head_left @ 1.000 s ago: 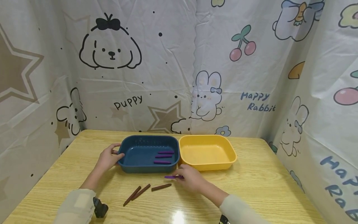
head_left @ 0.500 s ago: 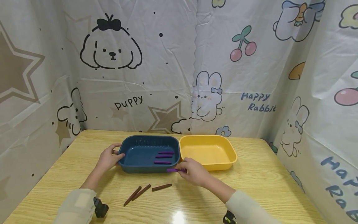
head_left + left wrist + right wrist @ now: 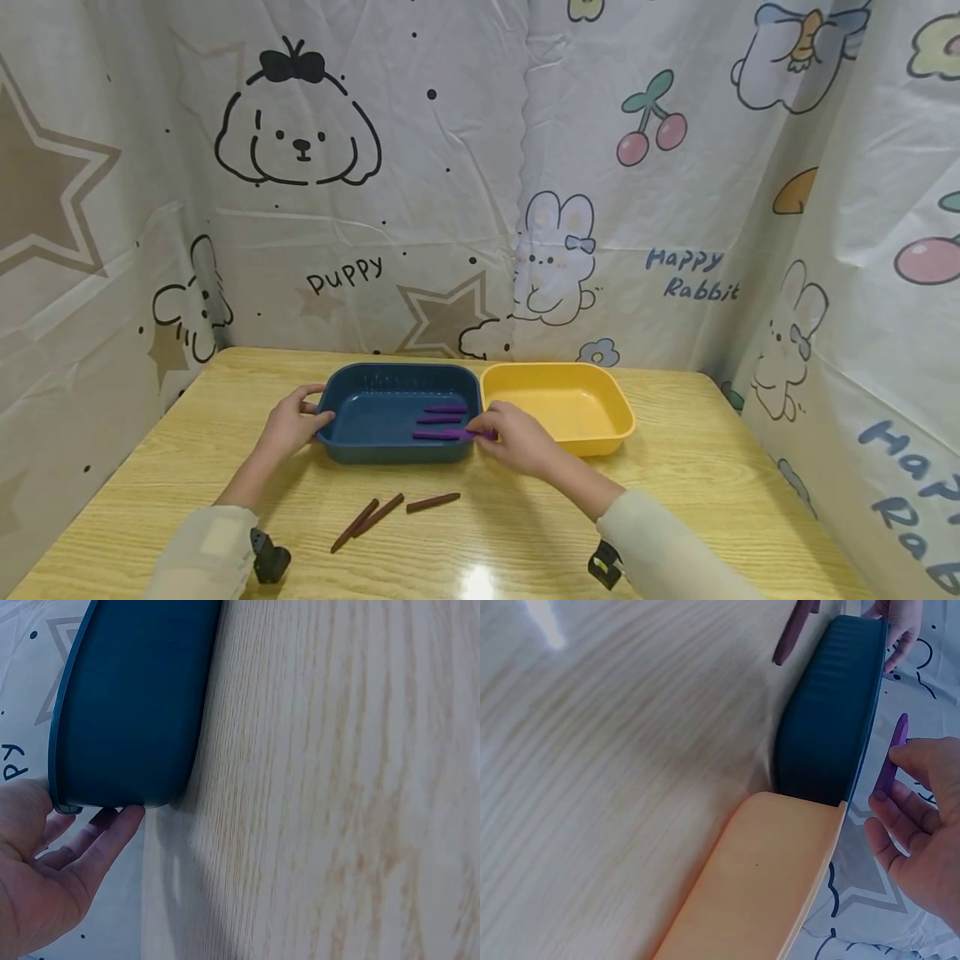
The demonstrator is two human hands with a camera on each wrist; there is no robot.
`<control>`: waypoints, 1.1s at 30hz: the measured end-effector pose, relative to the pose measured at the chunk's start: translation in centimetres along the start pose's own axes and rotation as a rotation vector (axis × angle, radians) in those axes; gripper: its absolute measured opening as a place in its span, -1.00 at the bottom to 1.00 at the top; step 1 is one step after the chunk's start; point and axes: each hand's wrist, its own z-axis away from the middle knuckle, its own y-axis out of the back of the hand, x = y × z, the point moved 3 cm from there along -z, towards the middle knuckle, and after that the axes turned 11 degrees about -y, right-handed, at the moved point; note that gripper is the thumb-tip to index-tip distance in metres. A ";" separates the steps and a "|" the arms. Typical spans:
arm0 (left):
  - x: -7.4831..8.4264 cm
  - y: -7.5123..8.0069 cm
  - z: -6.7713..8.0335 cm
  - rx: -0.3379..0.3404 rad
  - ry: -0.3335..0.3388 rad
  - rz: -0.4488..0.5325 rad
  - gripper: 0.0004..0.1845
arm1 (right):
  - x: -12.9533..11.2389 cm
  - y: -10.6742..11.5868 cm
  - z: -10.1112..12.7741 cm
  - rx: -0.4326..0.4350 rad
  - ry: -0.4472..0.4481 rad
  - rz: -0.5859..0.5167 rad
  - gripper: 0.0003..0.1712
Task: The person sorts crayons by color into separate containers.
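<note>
My left hand (image 3: 291, 423) grips the left end of a dark blue tray (image 3: 382, 454), thumb over the rim and fingers against the outer wall. Three purple crayons (image 3: 439, 421) lie in the right part of this tray. Between thumb and fingers my right hand (image 3: 521, 442) pinches another purple crayon (image 3: 891, 759), held above the tray's right rim. In the head view, that crayon's tip lines up with the nearest crayon inside; whether they touch cannot be told. Three brown crayons (image 3: 432, 502) lie on the table in front of the blue tray.
A yellow tray (image 3: 555, 447) stands against the blue tray's right side, close to my right hand. Both sit on a wood-grain table (image 3: 712, 500). A printed curtain (image 3: 450, 167) hangs behind and along both sides.
My right hand has lifted the purple crayon from in front of the trays and carried it away from me, over the blue tray's right rim. My left hand has stayed on the tray.
</note>
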 end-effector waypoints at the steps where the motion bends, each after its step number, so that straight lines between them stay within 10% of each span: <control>1: 0.0 0.0 0.0 0.000 0.001 0.001 -0.44 | -0.1 0.0 -0.2 -0.002 -0.007 0.000 -0.86; 33: -0.1 0.0 0.0 0.002 0.000 0.012 -0.44 | -2.3 -2.0 -6.4 -0.069 -0.130 0.022 -0.81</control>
